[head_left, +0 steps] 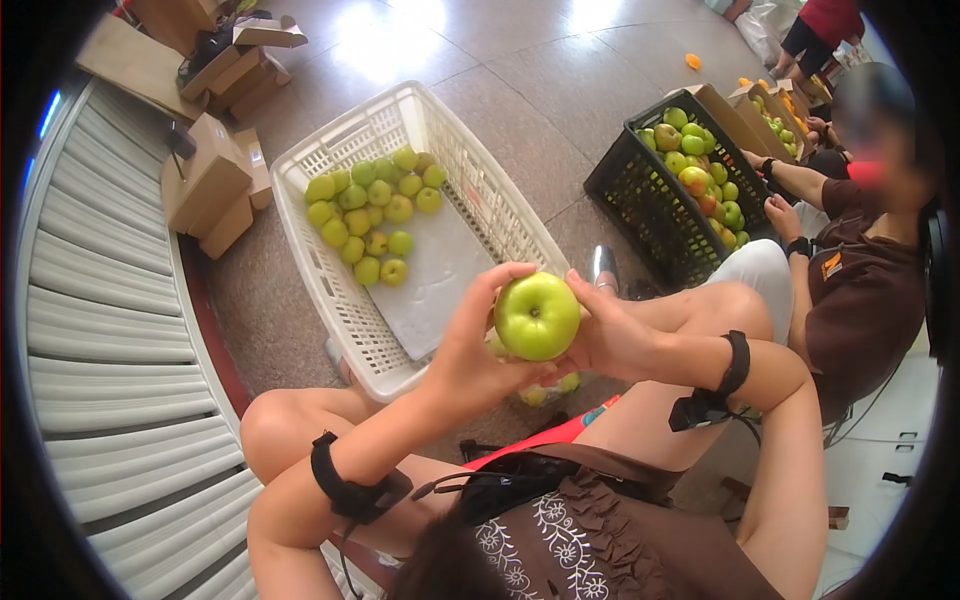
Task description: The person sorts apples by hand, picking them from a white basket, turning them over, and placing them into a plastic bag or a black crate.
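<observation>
A green apple (537,318) is held up in front of me, its dimpled end facing the camera. My left hand (478,335) is closed round its left side, thumb near the top. On the other side, the fingers of my right hand (618,335) press against the same apple. Below my hands, partly hidden, more green apples (540,393) show in what looks like clear plastic. Just beyond stands a white plastic crate (300,265), with many green apples (375,205) gathered at its far end and a pale sheet (425,265) on its bottom.
A black crate (628,225) of green and reddish apples stands at the right, beside a seated person (865,280) in a brown shirt. Cardboard boxes (215,170) lie at the left near a white ribbed radiator (120,340). An orange fruit (693,62) is on the floor.
</observation>
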Motion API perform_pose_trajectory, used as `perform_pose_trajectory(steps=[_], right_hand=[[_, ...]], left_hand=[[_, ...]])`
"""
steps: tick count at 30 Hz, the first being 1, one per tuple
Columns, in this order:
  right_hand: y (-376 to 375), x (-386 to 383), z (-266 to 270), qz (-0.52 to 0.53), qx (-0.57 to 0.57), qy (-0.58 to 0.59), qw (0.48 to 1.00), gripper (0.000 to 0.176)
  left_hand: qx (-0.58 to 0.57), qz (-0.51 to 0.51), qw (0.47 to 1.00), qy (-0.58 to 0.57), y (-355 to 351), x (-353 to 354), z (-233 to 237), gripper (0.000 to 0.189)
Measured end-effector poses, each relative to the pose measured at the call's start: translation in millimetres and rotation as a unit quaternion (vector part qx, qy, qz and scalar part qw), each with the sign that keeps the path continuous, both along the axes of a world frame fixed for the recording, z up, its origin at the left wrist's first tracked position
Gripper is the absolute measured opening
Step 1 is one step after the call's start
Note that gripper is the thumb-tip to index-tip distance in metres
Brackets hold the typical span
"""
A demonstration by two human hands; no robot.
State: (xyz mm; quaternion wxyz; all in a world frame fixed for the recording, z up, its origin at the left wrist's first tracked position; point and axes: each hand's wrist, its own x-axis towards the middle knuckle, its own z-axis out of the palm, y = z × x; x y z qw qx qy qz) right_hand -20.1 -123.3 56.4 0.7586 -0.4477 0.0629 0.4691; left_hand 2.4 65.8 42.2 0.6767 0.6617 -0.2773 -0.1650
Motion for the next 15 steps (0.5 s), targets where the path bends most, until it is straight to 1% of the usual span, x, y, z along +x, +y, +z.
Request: perform_pose_trajectory(steps=[2,3,4,5,6,8,9,11,12,14,15], right_hand=[[11,-4,13,-0.069,-0.093,-0.034,0.993,0.075],[10,-3,14,-0.081,-0.093,-0.086,0.989,0.074],[8,-2,14,-0.092,-0.093,-0.138,0.982,0.073],[6,0,14,-0.104,-0.092,-0.189,0.972,0.072],[4,3,16,-0.099,-0.074,-0.196,0.973,0.071],[2,7,22,-0.09,-0.037,-0.209,0.973,0.068],[3,6,23,-0.08,-0.039,-0.217,0.972,0.068],[5,5,25,-0.063,-0.043,-0.235,0.969,0.068],[7,4,24,-0.07,-0.036,-0.23,0.97,0.064],[9,1,22,-0.082,-0.026,-0.22,0.972,0.056],[9,1,23,-0.075,-0.024,-0.213,0.974,0.055]], left_hand=[[-0.054,0.002,0.997,0.059,-1,-2,12,0.069],[-0.051,-0.016,0.992,0.113,0,-2,11,0.067],[-0.048,-0.033,0.984,0.167,2,-2,9,0.069],[-0.046,-0.049,0.973,0.22,4,-3,6,0.077],[-0.043,-0.066,0.959,0.273,6,-3,4,0.088],[-0.06,-0.101,0.915,0.385,9,-2,8,0.093],[-0.069,-0.118,0.888,0.439,10,0,10,0.097],[-0.045,-0.129,0.867,0.479,13,3,4,0.101],[-0.033,-0.135,0.855,0.5,13,4,1,0.104],[-0.031,-0.131,0.851,0.507,14,3,-3,0.103],[-0.03,-0.129,0.849,0.511,14,3,-3,0.102]])
